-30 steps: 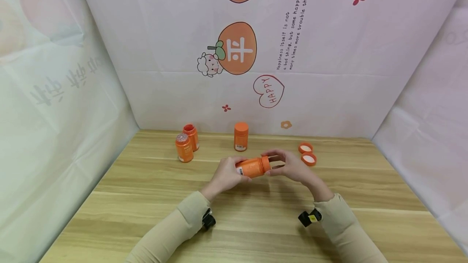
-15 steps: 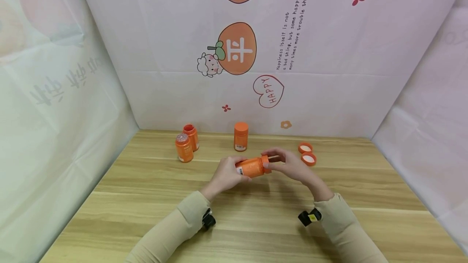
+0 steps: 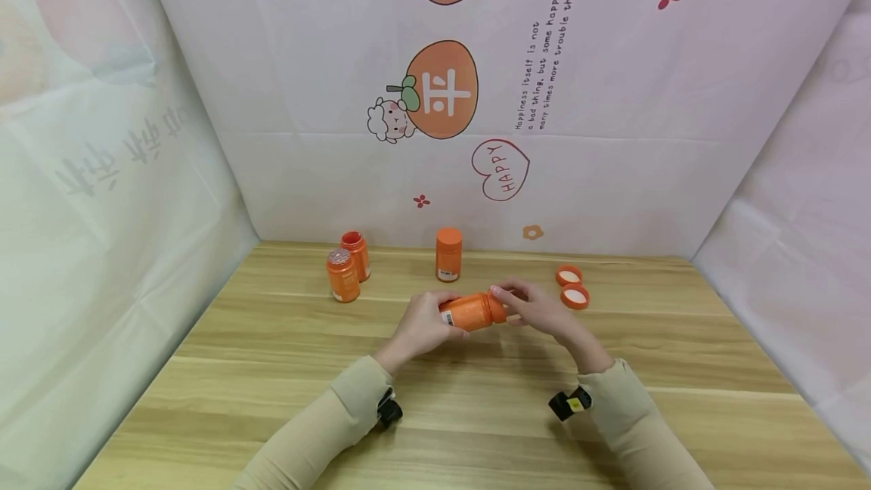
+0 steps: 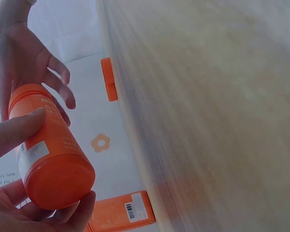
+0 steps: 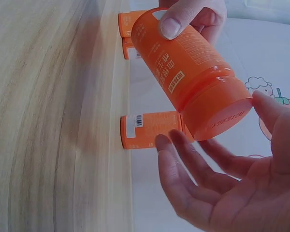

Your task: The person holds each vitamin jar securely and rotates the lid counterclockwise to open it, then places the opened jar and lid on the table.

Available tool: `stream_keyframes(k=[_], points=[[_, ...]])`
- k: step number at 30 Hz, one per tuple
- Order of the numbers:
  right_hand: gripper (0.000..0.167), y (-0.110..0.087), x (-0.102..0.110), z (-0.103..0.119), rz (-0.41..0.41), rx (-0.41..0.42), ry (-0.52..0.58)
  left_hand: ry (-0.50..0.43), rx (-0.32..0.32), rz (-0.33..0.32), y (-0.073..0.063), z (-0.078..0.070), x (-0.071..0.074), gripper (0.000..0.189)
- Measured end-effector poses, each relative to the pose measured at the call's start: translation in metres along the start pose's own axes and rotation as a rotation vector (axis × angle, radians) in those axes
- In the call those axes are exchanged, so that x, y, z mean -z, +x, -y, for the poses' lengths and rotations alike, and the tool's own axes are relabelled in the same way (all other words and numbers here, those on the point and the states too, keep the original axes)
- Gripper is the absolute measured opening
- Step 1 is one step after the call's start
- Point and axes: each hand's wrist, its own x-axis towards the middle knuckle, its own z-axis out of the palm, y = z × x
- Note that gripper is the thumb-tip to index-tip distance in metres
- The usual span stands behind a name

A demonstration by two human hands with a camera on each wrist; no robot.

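My left hand (image 3: 417, 329) holds an orange plastic pill bottle (image 3: 469, 313) tilted on its side above the table, thumb across the body with its printed label. The screw cap (image 5: 217, 107) sits on the bottle's neck and faces right. At that cap is my right hand (image 3: 547, 314). In the right wrist view its thumb touches the cap's upper edge and the index finger lies at the opposite edge. The other fingers of this hand are spread and loosely bent under the cap. Seen from the left wrist, the bottle's base (image 4: 60, 181) points towards the camera.
A capped orange bottle (image 3: 448, 255) stands at the back of the wooden table (image 3: 449, 429). Two uncapped bottles, a front one (image 3: 343, 276) and a rear one (image 3: 356, 255), stand to its left. Two loose caps (image 3: 574, 296) lie at right, white insides up. A printed cloth hangs behind.
My right hand's fingers close on the cap, then turn with the thumb shifting up over its top. The left hand and the bottle stay in place.
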Motion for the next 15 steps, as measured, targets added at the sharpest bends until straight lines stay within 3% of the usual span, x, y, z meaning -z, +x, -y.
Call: stream_keyframes(k=[5,15], points=[[0.066,-0.0003,0.0004,0.0005,-0.003,-0.053,-0.016,0.004,-0.002,-0.002,0.0005,-0.0002,-0.0003,0.058],[0.064,-0.0003,0.0011,0.0010,-0.001,-0.074,-0.044,0.002,-0.004,0.000,0.0003,-0.0009,0.0003,0.058]])
